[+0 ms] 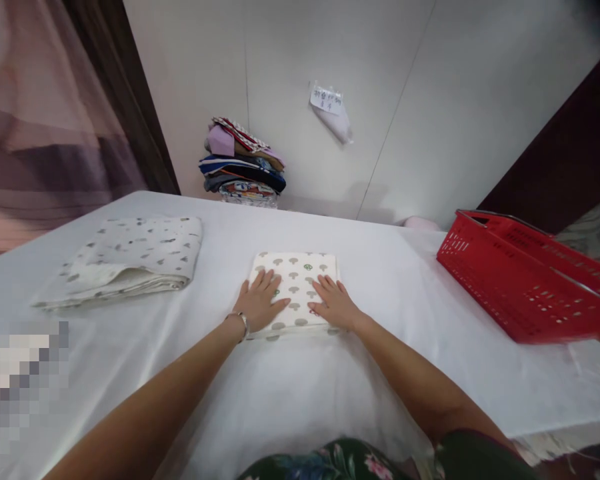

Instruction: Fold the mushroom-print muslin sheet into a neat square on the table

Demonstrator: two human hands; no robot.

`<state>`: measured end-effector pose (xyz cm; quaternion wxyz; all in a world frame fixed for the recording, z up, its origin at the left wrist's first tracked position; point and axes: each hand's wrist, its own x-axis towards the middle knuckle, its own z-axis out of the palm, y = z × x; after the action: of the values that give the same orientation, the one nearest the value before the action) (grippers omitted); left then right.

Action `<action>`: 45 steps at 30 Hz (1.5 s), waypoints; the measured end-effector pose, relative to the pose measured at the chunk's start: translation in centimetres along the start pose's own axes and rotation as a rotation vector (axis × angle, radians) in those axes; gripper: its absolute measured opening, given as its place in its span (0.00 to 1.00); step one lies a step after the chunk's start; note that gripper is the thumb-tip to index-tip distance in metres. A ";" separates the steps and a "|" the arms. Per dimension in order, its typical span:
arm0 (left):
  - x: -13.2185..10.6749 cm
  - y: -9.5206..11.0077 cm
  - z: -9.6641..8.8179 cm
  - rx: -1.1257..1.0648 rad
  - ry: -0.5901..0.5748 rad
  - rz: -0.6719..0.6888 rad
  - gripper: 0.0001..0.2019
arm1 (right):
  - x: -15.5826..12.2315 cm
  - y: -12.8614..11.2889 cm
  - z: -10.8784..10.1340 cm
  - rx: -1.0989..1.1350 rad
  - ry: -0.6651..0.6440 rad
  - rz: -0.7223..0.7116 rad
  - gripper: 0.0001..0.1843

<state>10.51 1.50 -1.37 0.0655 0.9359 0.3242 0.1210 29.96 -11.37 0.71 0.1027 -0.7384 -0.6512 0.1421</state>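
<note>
Mushroom-print cloth (pixel 300 293) is lying folded on the table (pixel 290 380), directly beneath the left hand (pixel 256 305) and the right hand (pixel 337 305), which are resting flat on its opposite sides, fingers spread and gripping nothing. Neither hand is sitting clearly nearer, and the squarish fold is showing no sure long axis. Farther out, a red basket (pixel 520 280) is standing to the right, a second folded cloth (pixel 145 247) is lying to the left, and stacked fabrics (pixel 243 167) are showing beyond the far edge.
</note>
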 end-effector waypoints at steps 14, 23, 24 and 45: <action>2.3 -4.7 -1.3 -0.398 0.006 -0.554 0.33 | 2.5 7.5 -0.1 0.856 0.392 0.412 0.35; 8.7 -5.8 -4.6 -0.279 -0.035 -0.290 0.25 | 0.7 4.8 1.5 1.228 0.337 0.404 0.50; 10.0 -6.0 -5.0 -0.219 -0.019 -0.256 0.26 | -0.1 3.8 2.1 1.281 0.300 0.356 0.51; -2.1 1.7 -3.0 0.030 0.083 0.126 0.12 | 3.8 4.8 -0.9 0.380 0.349 -0.082 0.14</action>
<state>9.08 -0.97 1.44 0.0304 0.9495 0.2688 0.1587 35.22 -8.22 -0.35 0.3561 -0.6921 -0.6146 0.1280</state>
